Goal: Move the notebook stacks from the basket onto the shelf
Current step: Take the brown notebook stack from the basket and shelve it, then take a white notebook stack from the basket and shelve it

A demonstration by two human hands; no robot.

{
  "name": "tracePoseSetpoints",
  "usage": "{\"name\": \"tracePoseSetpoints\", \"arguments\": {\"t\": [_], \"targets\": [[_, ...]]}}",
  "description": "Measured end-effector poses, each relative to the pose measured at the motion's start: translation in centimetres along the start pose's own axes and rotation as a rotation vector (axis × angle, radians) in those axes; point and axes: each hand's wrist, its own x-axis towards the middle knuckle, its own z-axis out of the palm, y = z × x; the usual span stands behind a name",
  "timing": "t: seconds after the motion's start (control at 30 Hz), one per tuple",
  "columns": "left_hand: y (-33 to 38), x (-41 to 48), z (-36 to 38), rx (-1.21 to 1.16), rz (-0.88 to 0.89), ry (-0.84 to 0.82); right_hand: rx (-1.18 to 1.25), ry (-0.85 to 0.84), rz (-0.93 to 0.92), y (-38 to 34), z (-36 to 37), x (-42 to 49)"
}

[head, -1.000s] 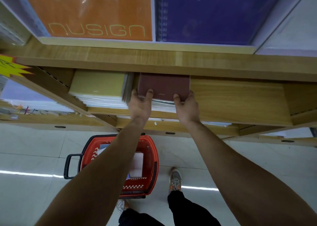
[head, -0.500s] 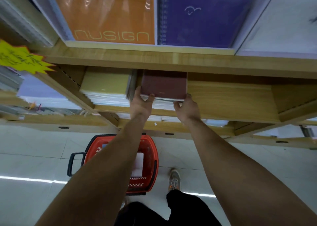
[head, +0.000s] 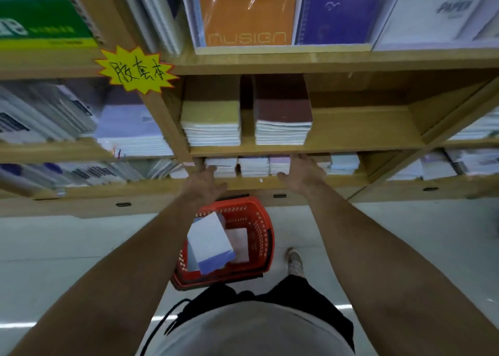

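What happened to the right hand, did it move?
Yes. The right hand let go of the dark red notebook stack and dropped below the shelf edge.

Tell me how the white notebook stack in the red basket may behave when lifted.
The notebook stack looks thick, so probably heavy for its size. It lies tilted in the basket, so it may slide when touched.

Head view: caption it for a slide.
Left hand, right hand open below maroon notebook stack on shelf; notebooks in red basket.
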Motion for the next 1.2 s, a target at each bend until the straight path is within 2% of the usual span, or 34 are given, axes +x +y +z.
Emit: {"name": "tracePoseSetpoints", "arguments": {"t": [0.2,0.33,0.5,0.67,0.8,1.0,1.2], "targets": [[-5.8,-5.7,-0.1,0.049,-0.015,0.037,-0.077,-0.053,-0.047,-4.2,2.1,-4.5],[-9.1,-7.5,1.9,-0.048,-0.082,0.012,-0.114,-0.106,-0.088,-5.8,5.0,-5.3],[-15.2,-8.9,8.1,-0.17,-0.298,-0.024,-0.108,-0.198,-0.152,-6.9,12.0,-5.3],[-19.7,-9.7,14.5,-0.248,-0.38,-0.094,-0.153,-0.306,-0.191,-7.3,19.7,-3.6],[-23.5,-7.4,19.6,-0.307,-0.377,-0.081,-0.15,-0.356,-0.177,-7.0,26.6,-1.7],[-28.5,0.0,28.8,-0.375,-0.377,-0.033,-0.023,-0.356,-0.128,-7.0,39.3,3.8],[-32.7,7.3,38.4,-0.337,-0.391,-0.027,0.011,-0.355,-0.077,-7.0,51.6,9.3]]}}
